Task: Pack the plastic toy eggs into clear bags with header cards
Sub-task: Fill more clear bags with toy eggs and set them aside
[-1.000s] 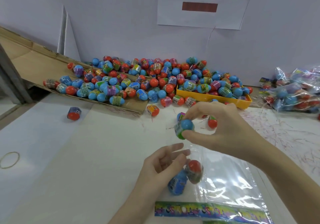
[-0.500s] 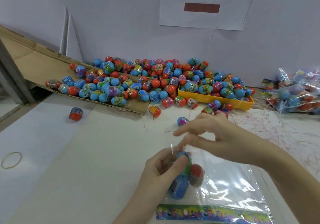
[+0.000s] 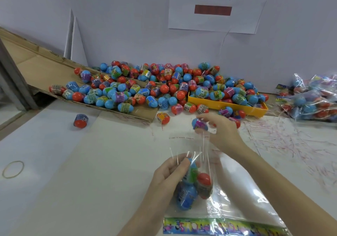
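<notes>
Left hand [image 3: 170, 172] at 6 o'clock, fingers curled round the side of the clear bag [image 3: 215, 195], pinching the film against the eggs in it. My read: that keeps the mouth up and the load from rolling while I feed more in.

Three eggs in the bag as far as I can tell: a blue egg [image 3: 187, 196] lowest, a red-capped egg [image 3: 204, 184] just right of it, a third egg [image 3: 193, 168] on top, partly behind my fingers.

Right hand [image 3: 218, 130] just above centre, fingers curled over a blue egg with purple wrap [image 3: 199, 124], gripping it by the far side. It sits just beyond the bag mouth, not yet inside.

Header card [image 3: 224, 226] lies flat at 6 o'clock, at the closed end of the bag, nearest me.

Supply: loose egg pile [image 3: 155, 88] at 12, spilling over cardboard [image 3: 42, 71] and a yellow tray [image 3: 228, 106] at 1. Near enough that the right hand only has a short reach.

Finished bags [image 3: 313, 99] stacked at 3, well apart from the loose eggs. One stray egg [image 3: 80, 120] at 10, rubber band [image 3: 13, 169] at 8 on the counter [image 3: 82, 162].

Early in this bag, I'd say. Risk: crinkled film folding over the mouth as the egg goes in.
</notes>
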### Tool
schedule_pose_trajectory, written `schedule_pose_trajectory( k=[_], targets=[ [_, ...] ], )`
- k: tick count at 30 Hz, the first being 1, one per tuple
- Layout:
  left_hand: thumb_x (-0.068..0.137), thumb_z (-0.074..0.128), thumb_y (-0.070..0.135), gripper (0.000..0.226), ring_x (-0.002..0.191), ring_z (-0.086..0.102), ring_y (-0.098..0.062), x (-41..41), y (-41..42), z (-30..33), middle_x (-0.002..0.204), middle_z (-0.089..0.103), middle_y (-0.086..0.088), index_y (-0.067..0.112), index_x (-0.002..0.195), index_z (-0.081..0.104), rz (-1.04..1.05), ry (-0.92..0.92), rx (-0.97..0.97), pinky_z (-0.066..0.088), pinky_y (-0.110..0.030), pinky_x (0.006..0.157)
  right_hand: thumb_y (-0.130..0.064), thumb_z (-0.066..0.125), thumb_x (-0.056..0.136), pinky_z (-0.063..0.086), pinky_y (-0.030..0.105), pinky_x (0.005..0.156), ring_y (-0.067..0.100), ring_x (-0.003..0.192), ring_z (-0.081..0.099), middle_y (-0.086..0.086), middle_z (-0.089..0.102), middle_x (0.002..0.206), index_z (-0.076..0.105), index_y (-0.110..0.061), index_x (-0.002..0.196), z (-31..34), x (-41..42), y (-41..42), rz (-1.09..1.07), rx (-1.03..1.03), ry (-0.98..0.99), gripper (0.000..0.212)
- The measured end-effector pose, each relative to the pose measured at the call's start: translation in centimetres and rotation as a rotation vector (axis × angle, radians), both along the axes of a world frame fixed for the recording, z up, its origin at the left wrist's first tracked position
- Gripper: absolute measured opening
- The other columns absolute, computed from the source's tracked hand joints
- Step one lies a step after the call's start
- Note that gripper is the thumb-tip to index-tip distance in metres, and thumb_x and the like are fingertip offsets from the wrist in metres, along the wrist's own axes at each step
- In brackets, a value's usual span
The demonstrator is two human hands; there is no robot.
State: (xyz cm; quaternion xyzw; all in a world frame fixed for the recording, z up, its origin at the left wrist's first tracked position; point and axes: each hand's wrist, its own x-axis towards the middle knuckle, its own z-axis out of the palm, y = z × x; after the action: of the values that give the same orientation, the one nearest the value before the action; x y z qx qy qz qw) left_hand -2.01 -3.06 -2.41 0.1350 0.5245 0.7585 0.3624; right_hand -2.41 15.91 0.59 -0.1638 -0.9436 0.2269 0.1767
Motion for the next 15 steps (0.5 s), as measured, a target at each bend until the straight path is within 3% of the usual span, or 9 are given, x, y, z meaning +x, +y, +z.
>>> schedule_pose_trajectory(
  k=[3, 6, 9, 11, 13, 15],
  targets=[
    [0.051, 0.077, 0.045, 0.055, 0.094, 0.069, -0.017, 0.1, -0.1, 0.3, 0.097, 0.073, -0.001, 0.023, 0.099, 0.067, -0.023, 0.043, -0.012, 0.056, -0.031, 0.081, -0.015, 0.06, 0.086, 0.049, 0.024, 0.081, 0.01, 0.092, 0.058, -0.015, 0.059, 0.103, 0.054, -0.035, 0.111, 3.0, 1.5, -0.5, 0.105, -0.392, 0.233, 0.033],
    [0.046, 0.088, 0.022, 0.064, 0.088, 0.07, -0.013, 0.2, -0.2, 0.3, 0.094, 0.074, 0.006, 0.023, 0.104, 0.062, -0.046, 0.124, -0.06, 0.056, -0.024, 0.073, -0.011, 0.058, 0.083, 0.051, 0.015, 0.071, 0.002, 0.085, 0.063, -0.013, 0.059, 0.105, 0.055, -0.043, 0.102, 6.0, 3.6, -1.5, 0.317, -0.651, 0.304, 0.038],
    [0.034, 0.093, 0.01, 0.075, 0.081, 0.071, -0.014, 0.4, -0.4, 0.2, 0.09, 0.074, 0.008, 0.022, 0.102, 0.063, -0.022, 0.157, -0.081, 0.054, -0.019, 0.066, -0.024, 0.06, 0.072, 0.051, 0.014, 0.067, 0.0, 0.082, 0.061, -0.009, 0.057, 0.103, 0.05, -0.043, 0.108, 7.6, 5.1, -3.0, 0.463, -0.537, 0.168, 0.042],
    [0.045, 0.086, 0.008, 0.057, 0.074, 0.07, -0.012, 0.6, -0.3, 0.2, 0.083, 0.073, 0.007, 0.023, 0.097, 0.065, 0.015, 0.191, -0.082, 0.054, -0.018, 0.062, -0.024, 0.068, 0.07, 0.053, 0.021, 0.069, 0.005, 0.083, 0.059, -0.013, 0.057, 0.096, 0.044, -0.043, 0.109, 7.9, 5.3, -3.6, 0.473, -0.338, 0.089, 0.049],
    [0.056, 0.083, -0.004, 0.047, 0.065, 0.068, -0.01, 0.7, -0.3, 0.4, 0.073, 0.071, 0.008, 0.024, 0.09, 0.067, 0.014, 0.225, -0.087, 0.052, -0.018, 0.058, -0.021, 0.073, 0.071, 0.05, 0.017, 0.064, 0.004, 0.08, 0.056, -0.016, 0.058, 0.092, 0.047, -0.041, 0.099, 8.1, 5.2, -3.8, 0.487, -0.167, 0.059, 0.043],
    [0.053, 0.085, 0.004, 0.045, 0.062, 0.065, -0.008, 0.8, -0.2, 0.4, 0.069, 0.067, 0.009, 0.03, 0.086, 0.069, 0.008, 0.264, -0.084, 0.051, -0.017, 0.057, -0.022, 0.074, 0.072, 0.045, 0.013, 0.063, 0.0, 0.079, 0.052, -0.021, 0.057, 0.089, 0.052, -0.042, 0.092, 8.3, 5.1, -3.9, 0.51, -0.07, 0.016, 0.036]
  ],
)
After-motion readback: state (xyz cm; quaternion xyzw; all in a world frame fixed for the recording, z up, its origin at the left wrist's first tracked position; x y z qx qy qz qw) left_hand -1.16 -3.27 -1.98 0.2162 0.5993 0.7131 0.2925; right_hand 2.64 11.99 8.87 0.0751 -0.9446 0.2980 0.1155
